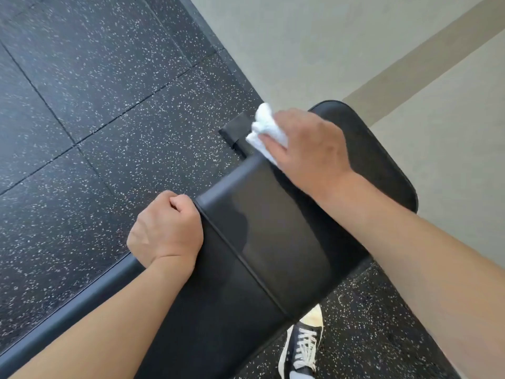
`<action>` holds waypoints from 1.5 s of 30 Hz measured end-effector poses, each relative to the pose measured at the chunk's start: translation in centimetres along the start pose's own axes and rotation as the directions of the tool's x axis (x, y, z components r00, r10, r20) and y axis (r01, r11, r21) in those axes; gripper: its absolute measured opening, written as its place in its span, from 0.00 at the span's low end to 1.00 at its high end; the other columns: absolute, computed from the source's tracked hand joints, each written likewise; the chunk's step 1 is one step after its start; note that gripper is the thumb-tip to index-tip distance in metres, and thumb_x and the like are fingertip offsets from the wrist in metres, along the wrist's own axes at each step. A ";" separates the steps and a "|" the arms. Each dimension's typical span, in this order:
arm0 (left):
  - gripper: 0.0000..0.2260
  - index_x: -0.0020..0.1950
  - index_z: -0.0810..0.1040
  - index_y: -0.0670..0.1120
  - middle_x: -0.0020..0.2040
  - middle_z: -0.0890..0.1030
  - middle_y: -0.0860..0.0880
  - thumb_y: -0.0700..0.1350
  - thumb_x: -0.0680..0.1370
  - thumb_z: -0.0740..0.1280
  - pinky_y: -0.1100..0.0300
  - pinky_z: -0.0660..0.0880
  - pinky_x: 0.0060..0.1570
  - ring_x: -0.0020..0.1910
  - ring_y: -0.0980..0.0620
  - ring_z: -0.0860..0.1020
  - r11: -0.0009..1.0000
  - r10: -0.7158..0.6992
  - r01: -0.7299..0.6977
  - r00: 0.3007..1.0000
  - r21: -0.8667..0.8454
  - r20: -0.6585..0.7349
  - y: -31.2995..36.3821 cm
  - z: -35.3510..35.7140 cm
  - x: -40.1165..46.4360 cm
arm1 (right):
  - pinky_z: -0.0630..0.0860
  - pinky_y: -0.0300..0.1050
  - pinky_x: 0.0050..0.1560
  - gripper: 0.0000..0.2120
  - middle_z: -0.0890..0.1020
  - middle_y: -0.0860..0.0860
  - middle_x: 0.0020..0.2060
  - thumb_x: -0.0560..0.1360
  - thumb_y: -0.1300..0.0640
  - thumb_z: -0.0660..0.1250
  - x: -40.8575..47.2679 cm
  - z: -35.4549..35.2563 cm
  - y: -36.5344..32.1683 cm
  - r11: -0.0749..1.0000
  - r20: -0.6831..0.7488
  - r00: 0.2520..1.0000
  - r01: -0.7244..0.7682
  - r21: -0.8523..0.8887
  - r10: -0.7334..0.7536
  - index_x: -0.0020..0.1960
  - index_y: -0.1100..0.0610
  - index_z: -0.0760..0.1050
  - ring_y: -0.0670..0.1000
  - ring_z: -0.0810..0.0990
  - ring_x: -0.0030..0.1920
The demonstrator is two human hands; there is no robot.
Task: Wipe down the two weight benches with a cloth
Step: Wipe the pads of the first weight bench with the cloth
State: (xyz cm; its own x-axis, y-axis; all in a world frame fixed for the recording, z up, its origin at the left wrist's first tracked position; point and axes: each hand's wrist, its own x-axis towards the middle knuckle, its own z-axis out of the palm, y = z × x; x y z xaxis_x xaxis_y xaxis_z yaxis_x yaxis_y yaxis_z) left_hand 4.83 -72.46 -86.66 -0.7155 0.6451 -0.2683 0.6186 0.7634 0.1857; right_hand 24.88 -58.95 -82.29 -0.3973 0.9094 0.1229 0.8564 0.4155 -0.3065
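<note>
Cloth (263, 129) bunched under right hand (308, 149) on bench (273, 242) far end; left hand (166, 228) clenched empty at near-pad edge.

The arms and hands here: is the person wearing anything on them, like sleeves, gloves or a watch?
Nothing shows on them. Both forearms are bare as far as the picture reaches, with no sleeve or cuff in view. The left hand and the right hand have no gloves, and no rings, watch or wristband can be seen. The only clothing in view is lower down: a black lace-up sneaker with white laces and a pale toe cap.
</note>
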 end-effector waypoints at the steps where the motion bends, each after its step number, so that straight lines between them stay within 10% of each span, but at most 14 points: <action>1: 0.15 0.36 0.72 0.48 0.30 0.69 0.51 0.51 0.74 0.50 0.54 0.57 0.33 0.32 0.42 0.67 1.000 0.001 -0.001 1.000 -0.009 0.008 0.1 -0.1 -0.1 | 0.68 0.49 0.36 0.14 0.78 0.53 0.39 0.80 0.42 0.65 1.0 -0.2 1.3 0.997 0.034 0.997 -0.074 -0.021 0.074 0.46 0.52 0.75 0.62 0.80 0.42; 13: 0.16 0.38 0.72 0.48 0.34 0.76 0.49 0.52 0.75 0.49 0.51 0.68 0.38 0.36 0.41 0.74 0.993 0.028 -0.009 0.986 -0.118 0.163 0.3 -1.1 0.0 | 0.74 0.49 0.35 0.18 0.79 0.55 0.36 0.79 0.42 0.70 -0.2 1.4 -8.9 0.986 0.407 0.900 0.169 0.001 -0.155 0.42 0.56 0.78 0.60 0.81 0.37; 20: 0.15 0.43 0.75 0.48 0.39 0.78 0.48 0.51 0.78 0.52 0.51 0.63 0.40 0.38 0.42 0.74 0.991 0.078 -0.051 0.971 -0.121 0.225 0.1 -1.9 0.2 | 0.70 0.52 0.47 0.26 0.83 0.57 0.51 0.80 0.36 0.55 4.1 0.8 -3.7 0.919 0.328 0.913 -0.107 -0.379 0.241 0.54 0.55 0.79 0.62 0.80 0.54; 29: 0.15 0.48 0.78 0.50 0.45 0.83 0.47 0.50 0.79 0.52 0.51 0.62 0.41 0.44 0.41 0.78 0.992 0.101 -0.081 0.972 -0.102 0.212 0.1 -1.1 0.6 | 0.62 0.47 0.38 0.16 0.73 0.49 0.37 0.79 0.41 0.60 0.7 3.6 -12.8 0.989 0.511 0.859 0.084 -0.123 -0.009 0.39 0.50 0.68 0.53 0.70 0.39; 37: 0.12 0.44 0.75 0.50 0.40 0.80 0.48 0.48 0.77 0.52 0.52 0.61 0.40 0.38 0.43 0.70 0.990 0.096 -0.078 0.982 -0.117 0.161 0.0 -0.9 0.2 | 0.68 0.49 0.43 0.19 0.77 0.55 0.42 0.79 0.38 0.58 5.4 1.0 -1.5 0.898 0.279 0.907 -0.191 -0.397 0.316 0.46 0.52 0.76 0.63 0.80 0.50; 45: 0.13 0.42 0.73 0.51 0.33 0.70 0.52 0.51 0.75 0.49 0.52 0.62 0.39 0.37 0.43 0.72 0.996 0.045 -0.030 0.983 -0.088 0.177 0.2 -0.9 0.3 | 0.68 0.50 0.33 0.16 0.78 0.53 0.35 0.78 0.45 0.70 -1.7 4.0 -11.6 0.997 0.186 0.982 0.051 -0.060 -0.039 0.39 0.57 0.78 0.58 0.77 0.35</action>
State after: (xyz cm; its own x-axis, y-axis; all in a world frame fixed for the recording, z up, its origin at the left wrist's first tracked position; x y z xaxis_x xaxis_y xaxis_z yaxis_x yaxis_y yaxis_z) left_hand 4.41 -72.05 -85.82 -0.6181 0.6630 -0.4223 0.6087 0.7436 0.2766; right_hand 14.31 -65.37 -82.68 -0.4847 0.8736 -0.0433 0.8533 0.4614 -0.2428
